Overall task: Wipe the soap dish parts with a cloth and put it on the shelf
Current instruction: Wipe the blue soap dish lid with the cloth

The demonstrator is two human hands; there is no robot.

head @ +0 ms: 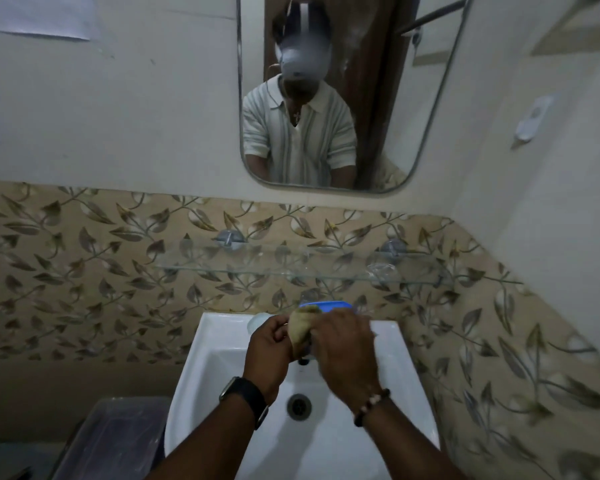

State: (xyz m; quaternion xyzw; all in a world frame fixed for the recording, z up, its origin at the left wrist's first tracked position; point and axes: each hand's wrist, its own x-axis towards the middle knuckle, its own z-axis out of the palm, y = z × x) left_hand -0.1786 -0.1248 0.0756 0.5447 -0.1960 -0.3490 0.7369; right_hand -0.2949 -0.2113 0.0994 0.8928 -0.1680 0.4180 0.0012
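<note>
Both hands work over the sink [222,344]. The left hand [269,351] is closed on the cloth [300,329], pressing it to the blue dish [326,305]. The right hand [343,344] is curled around the dish, likely steadying it for wiping, though its fingers are hidden. The glass shelf [291,268] waits above the grip, well apart.

White basin [222,344] at centre, drain [299,406] at 6 o'clock; mirror [430,98] at 12; translucent bin [111,441] at 8.
</note>
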